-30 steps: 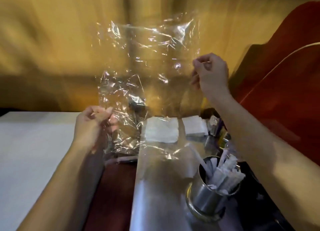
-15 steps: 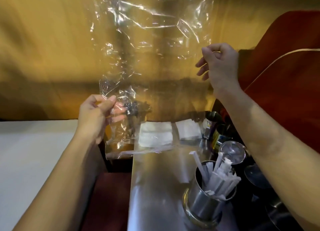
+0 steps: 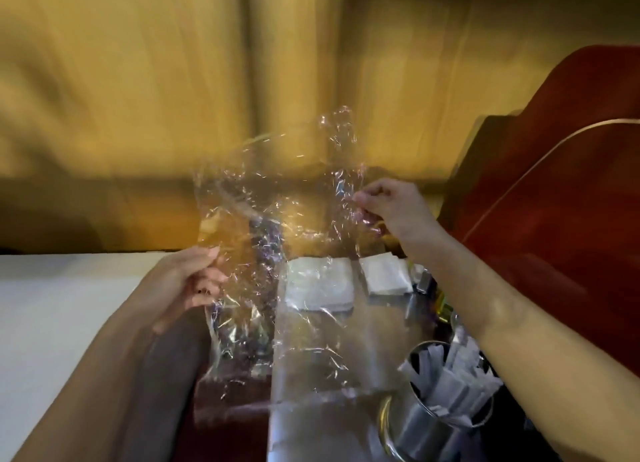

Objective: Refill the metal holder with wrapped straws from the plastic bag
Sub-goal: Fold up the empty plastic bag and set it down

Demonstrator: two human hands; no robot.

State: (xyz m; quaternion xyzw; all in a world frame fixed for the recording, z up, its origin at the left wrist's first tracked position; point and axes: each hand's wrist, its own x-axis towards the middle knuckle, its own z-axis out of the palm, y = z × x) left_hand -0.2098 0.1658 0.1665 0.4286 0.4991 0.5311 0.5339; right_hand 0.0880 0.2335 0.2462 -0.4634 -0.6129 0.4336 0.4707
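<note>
A clear, crumpled plastic bag point(image 3: 287, 253) hangs in the air between my hands, and I see no straws in it. My left hand point(image 3: 187, 281) pinches its left edge low down. My right hand point(image 3: 391, 208) pinches its right edge, higher up. The metal holder point(image 3: 426, 427) stands at the lower right on the steel counter, under my right forearm. White wrapped straws point(image 3: 453, 382) stick out of it at several angles.
Two stacks of white napkins point(image 3: 318, 288) lie on the steel counter point(image 3: 311, 427) behind the bag. Small metal cups point(image 3: 426, 281) crowd the counter's right edge. A white surface point(image 3: 52, 305) lies at the left, a red-brown wooden panel point(image 3: 554, 201) at the right.
The bag has come down from high in front of the wall and crumpled inward. My right hand dropped lower and closed on the bag's right edge. My left hand kept its hold.
</note>
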